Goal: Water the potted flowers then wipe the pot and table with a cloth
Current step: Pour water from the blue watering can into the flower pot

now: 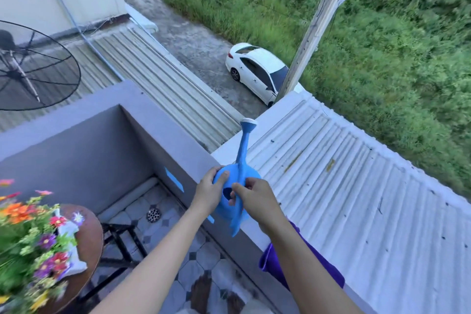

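We have both hands on the blue watering can (238, 186), which sits on top of the balcony wall (178, 150) straight ahead of us. Our left hand (209, 192) is curled around the can's left side, thumb over the top. Our right hand (256, 199) pinches the handle at the near end, fingers closed on it. The can's long axis runs away from us, handle toward our body and spout (246, 140) rising out over the corrugated roof, so the rose points away from the flowers.

The potted flowers (35, 234) stand on the round surface (89, 239) low and well to our left, on the far side of our left arm. As we judge it, the coming move is a lift and a swing to the left, turning the spout through roughly a quarter turn until it hangs over the blooms. The purple cloth (270, 260) is draped over the wall just under our right forearm, near for the wiping.
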`<state>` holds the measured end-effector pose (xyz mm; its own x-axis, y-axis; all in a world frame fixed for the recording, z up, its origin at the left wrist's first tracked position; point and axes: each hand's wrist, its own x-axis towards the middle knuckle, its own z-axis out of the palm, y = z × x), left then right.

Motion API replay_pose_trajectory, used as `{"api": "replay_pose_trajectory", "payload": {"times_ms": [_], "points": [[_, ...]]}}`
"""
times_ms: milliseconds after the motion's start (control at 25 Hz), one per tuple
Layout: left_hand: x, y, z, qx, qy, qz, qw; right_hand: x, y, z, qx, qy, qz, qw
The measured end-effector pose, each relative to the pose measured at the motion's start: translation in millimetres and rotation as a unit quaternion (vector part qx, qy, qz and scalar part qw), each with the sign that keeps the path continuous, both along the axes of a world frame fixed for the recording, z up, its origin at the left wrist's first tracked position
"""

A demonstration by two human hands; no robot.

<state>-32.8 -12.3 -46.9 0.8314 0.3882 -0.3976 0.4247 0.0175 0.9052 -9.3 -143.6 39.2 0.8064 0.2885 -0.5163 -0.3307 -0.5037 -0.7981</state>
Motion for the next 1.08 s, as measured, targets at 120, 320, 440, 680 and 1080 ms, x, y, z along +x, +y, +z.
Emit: {"api": "replay_pose_trajectory", "payload": {"times_ms": [120,320,440,680,1080], "points": [[-24.2,1.7,3.5,-0.001,-0.004,0.063,0.998,-0.2,9.2,9.5,0.040,0.031,0.034,0.998],[-75.4,-8.7,12.8,-0.033,-0.022,0.172,0.984,-11.5,27.4,31.3,0.056,0.032,0.156,0.986],[-101.8,-12.8,30.4,-0.070,-0.051,0.228,0.970,-16.7,38.5,53.2,0.056,0.000,0.262,0.963],[-153.5,-12.8,77.8,-0.039,-0.078,0.341,0.936,-45.2,78.5,103.7,0.031,-0.114,0.427,0.897],[-232.3,13.2,102.7,-0.037,-0.124,0.461,0.878,-128.8,137.6,149.9,0.011,-0.194,0.533,0.823]]}}
